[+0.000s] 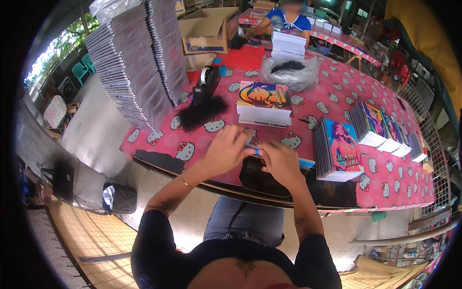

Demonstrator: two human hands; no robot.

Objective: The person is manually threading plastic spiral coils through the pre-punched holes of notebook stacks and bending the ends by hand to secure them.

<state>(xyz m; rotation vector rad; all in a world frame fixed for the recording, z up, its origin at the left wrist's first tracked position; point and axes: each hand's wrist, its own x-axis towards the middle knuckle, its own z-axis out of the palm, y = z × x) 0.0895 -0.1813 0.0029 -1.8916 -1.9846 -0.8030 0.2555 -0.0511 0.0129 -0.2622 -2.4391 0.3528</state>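
My left hand [228,148] and my right hand [280,162] meet close together over the table's front edge. The fingers of both are closed, thumbs toward each other, around a narrow thing with a bit of blue between them; its kind is mostly hidden. A light blue strip [306,164] shows just right of my right hand. Below the hands is a dark, glossy panel [263,179] at the table edge. Beyond them stands a stack of loose printed covers and white pages [264,116]. To the right is a stack of spiral-bound notebooks [342,150] with a pink-and-blue cover.
Tall stacks of spiral-bound books [126,67] rise at the left. A tape dispenser [202,85] and a black bristly bundle [202,113] lie nearby. Farther back are a plastic bag [304,79], a cardboard box [209,33] and a seated person in blue. More notebooks [373,123] stand right.
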